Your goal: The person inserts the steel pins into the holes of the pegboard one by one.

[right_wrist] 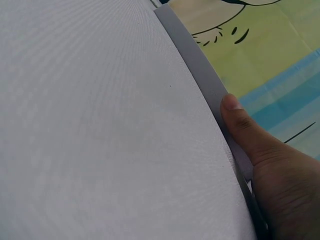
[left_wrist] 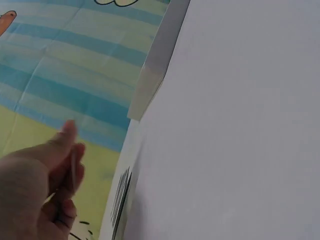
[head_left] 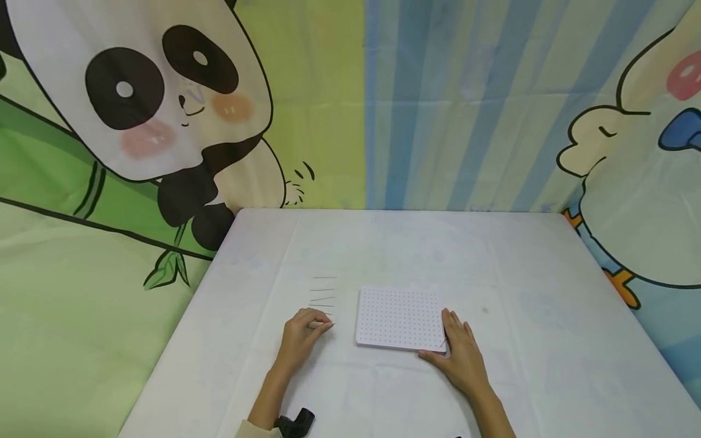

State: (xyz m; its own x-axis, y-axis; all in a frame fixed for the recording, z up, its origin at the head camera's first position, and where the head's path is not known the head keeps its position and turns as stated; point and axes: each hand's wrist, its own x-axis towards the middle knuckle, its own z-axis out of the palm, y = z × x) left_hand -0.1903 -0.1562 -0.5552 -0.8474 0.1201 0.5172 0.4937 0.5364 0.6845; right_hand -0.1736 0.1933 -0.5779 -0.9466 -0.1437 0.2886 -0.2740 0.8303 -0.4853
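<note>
A white pegboard (head_left: pixel 401 317) with rows of small holes lies on the table. My left hand (head_left: pixel 301 336) is left of it, thumb and forefinger pinching a thin stick (left_wrist: pixel 73 167), mostly covered by the fingers. Several thin dark sticks (head_left: pixel 322 290) lie in a column just beyond that hand. My right hand (head_left: pixel 463 359) rests against the board's near right corner, its thumb along the front edge and its straight fingers along the right side. At that corner another thin stick (right_wrist: pixel 300 132) stands up slanted from the board.
The white tabletop (head_left: pixel 526 280) extends around the board. Behind it hangs a printed cloth (head_left: pixel 306 103) with a panda and stripes. A black wrist mount (head_left: pixel 296 423) sits at the left wrist, near the table's surface.
</note>
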